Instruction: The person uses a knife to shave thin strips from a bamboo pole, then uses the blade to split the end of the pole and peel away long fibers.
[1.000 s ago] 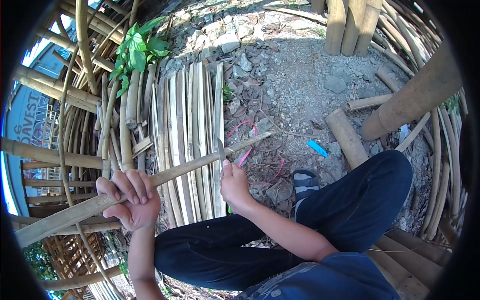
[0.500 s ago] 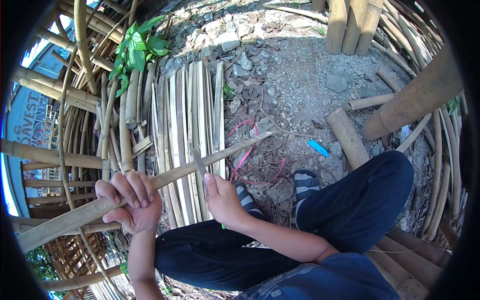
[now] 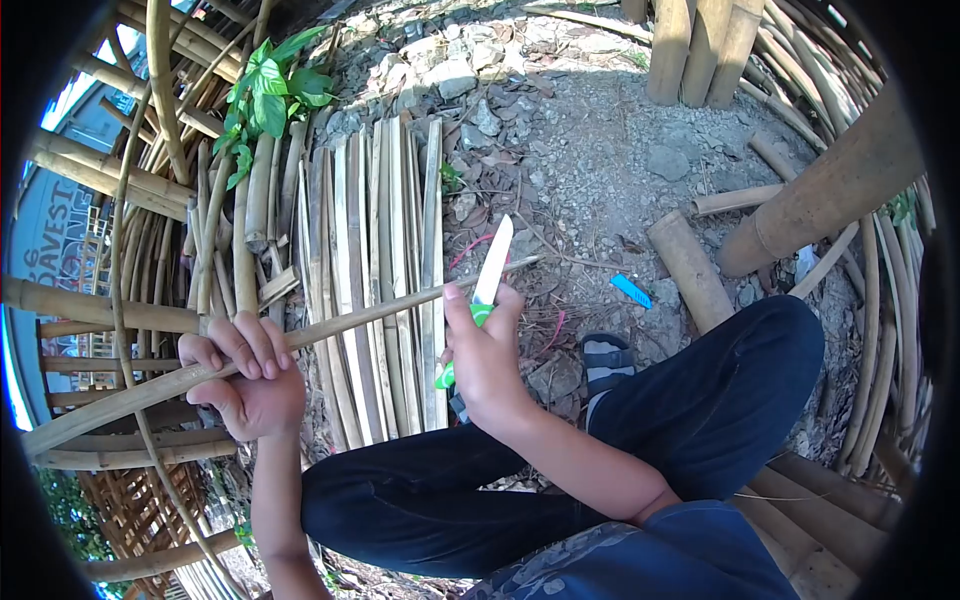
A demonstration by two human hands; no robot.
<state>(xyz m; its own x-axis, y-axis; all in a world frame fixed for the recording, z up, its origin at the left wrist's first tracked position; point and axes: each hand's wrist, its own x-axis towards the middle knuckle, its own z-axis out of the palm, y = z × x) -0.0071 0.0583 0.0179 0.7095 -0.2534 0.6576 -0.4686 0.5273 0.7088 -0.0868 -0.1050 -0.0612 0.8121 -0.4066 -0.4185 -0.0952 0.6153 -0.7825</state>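
Note:
A long bamboo strip (image 3: 380, 312) runs from the lower left up to the middle of the view. My left hand (image 3: 245, 377) is closed round its thicker part, fingers over the top and thumb below. In my right hand (image 3: 487, 355) is a knife (image 3: 493, 262) with a green handle, its pale blade pointing up and slightly right. The blade crosses near the strip's thin far end; whether it touches is unclear. My right fingers wrap the handle and partly hide it.
Split bamboo strips (image 3: 362, 220) lie side by side beyond the held strip. A blue object (image 3: 631, 291), a cut bamboo piece (image 3: 690, 270) and pink string (image 3: 473, 250) are on the ground. A thick bamboo post (image 3: 820, 200) rises at right; a bamboo frame stands left.
My right hand has moved right and up, and the knife's blade now tilts right with its green handle showing. My left hand keeps its hold and has shifted slightly left with the strip.

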